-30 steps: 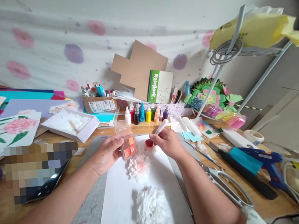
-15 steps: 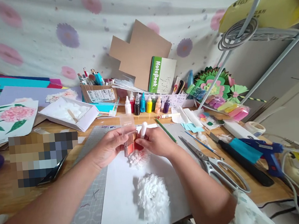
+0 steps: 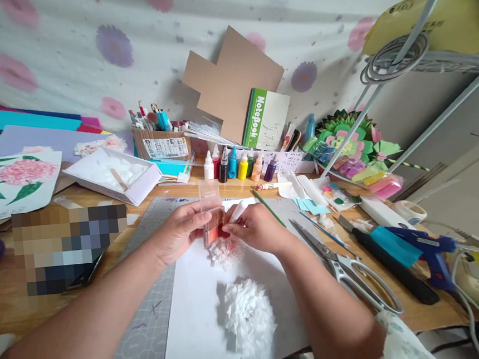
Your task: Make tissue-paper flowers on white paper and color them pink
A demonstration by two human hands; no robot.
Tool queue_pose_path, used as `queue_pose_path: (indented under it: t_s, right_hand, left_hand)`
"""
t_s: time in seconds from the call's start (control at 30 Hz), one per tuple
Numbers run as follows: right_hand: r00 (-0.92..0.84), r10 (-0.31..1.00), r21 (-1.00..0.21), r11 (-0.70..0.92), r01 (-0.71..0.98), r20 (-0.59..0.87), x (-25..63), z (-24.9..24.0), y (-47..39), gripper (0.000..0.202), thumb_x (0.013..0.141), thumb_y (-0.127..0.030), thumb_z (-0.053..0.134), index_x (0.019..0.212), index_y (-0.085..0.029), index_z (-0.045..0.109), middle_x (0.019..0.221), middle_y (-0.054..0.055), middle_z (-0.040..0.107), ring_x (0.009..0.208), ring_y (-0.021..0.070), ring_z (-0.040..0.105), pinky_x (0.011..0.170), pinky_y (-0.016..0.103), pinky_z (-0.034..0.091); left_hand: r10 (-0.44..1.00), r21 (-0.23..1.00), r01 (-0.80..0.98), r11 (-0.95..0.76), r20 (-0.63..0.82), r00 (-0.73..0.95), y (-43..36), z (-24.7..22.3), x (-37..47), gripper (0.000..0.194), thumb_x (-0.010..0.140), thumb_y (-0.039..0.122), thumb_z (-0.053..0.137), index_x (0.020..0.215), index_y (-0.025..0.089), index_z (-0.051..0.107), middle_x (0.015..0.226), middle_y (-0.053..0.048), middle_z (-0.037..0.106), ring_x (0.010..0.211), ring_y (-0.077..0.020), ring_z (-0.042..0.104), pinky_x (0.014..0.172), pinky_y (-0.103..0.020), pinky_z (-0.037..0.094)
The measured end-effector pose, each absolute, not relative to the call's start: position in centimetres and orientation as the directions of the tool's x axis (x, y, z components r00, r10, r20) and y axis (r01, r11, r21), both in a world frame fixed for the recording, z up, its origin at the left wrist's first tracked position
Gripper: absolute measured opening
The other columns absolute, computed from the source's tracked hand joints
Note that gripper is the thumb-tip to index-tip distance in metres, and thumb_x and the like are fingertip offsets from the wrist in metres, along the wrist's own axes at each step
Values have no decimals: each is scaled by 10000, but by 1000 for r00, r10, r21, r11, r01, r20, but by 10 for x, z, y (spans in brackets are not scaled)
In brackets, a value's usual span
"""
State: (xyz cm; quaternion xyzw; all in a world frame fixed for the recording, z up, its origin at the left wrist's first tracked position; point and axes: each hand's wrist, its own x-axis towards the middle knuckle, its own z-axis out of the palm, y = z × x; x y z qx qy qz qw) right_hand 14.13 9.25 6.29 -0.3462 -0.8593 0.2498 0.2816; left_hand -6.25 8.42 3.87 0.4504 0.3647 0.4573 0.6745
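My left hand [image 3: 185, 229] grips a small makeup palette [image 3: 211, 236] by its side, tilted up, its clear lid raised and its orange and red pans facing my right hand [image 3: 258, 226]. That hand pinches a white-handled makeup brush [image 3: 237, 211]; the brush's tip is hidden by the fingers at the palette's red pan. Just below the palette lies a ruffled paper flower [image 3: 226, 253] tinged red on its upper part. Nearer to me, a plain white ruffled paper flower [image 3: 250, 318] rests on a white paper sheet [image 3: 194, 329].
Under the sheet is a grey cutting mat [image 3: 135, 334]. Scissors [image 3: 334, 260], a utility knife [image 3: 391, 261] and a blue glue gun [image 3: 430, 246] lie to the right. Several paint bottles [image 3: 242, 168] stand behind my hands. A white tray [image 3: 140, 191] sits at the left.
The brush handle has tipped over to the right in my right hand, from near upright to slanted. My left hand still holds the palette. The whole view has shifted slightly.
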Motion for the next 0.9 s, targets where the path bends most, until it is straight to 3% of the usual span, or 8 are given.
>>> queue_pose_path:
  t_s: [0.17, 0.33, 0.5, 0.67, 0.77, 0.9]
  right_hand:
    - [-611, 714, -661, 645, 384, 341, 145, 63, 94, 84, 841, -172, 622, 768, -174, 664, 790, 8, 681, 668, 104, 573, 642, 219, 409]
    - [-596, 778, -588, 580, 563, 197, 146, 66, 96, 118, 817, -144, 623, 712, -182, 661, 678, -5, 641, 614, 109, 535, 602, 222, 380]
    - [-621, 763, -611, 581, 538, 178, 145, 65, 96, 122, 827, -142, 604, 720, -168, 656, 702, 0, 649, 638, 111, 551, 626, 219, 389]
    - [-529, 752, -676, 627, 387, 394, 142, 64, 94, 153, 879, -244, 572, 764, -169, 640, 785, 16, 661, 695, 118, 578, 662, 219, 424]
    - [-575, 752, -645, 620, 448, 324, 141, 65, 92, 138, 854, -204, 589, 725, -173, 628, 705, 0, 637, 628, 112, 546, 623, 220, 411]
    - [-527, 772, -673, 603, 428, 356, 140, 65, 91, 153, 874, -232, 573, 750, -169, 636, 754, 15, 665, 666, 118, 572, 647, 222, 423]
  left_hand:
    - [950, 940, -300, 165, -69, 305, 85, 41, -59, 534, 579, 454, 825, 1029, 189, 712, 800, -47, 701, 614, -136, 580, 498, -216, 459]
    - [965, 937, -313, 157, -77, 252, 84, 43, -60, 545, 575, 452, 828, 1039, 192, 706, 906, -72, 715, 763, -183, 630, 596, -240, 501]
    - [970, 938, -309, 156, -86, 228, 85, 41, -63, 546, 585, 448, 822, 1044, 180, 698, 968, -95, 714, 836, -214, 638, 636, -262, 499]
    - [953, 934, -320, 155, -57, 297, 83, 42, -60, 542, 595, 467, 808, 1043, 180, 701, 893, -83, 717, 768, -196, 628, 563, -240, 465]
    - [956, 927, -337, 164, -64, 288, 81, 43, -58, 522, 585, 443, 822, 1016, 173, 707, 876, -68, 713, 740, -171, 616, 556, -228, 459]
    - [937, 919, -345, 191, -67, 342, 79, 41, -57, 567, 611, 450, 807, 1091, 176, 681, 943, -89, 711, 786, -189, 629, 591, -241, 483]
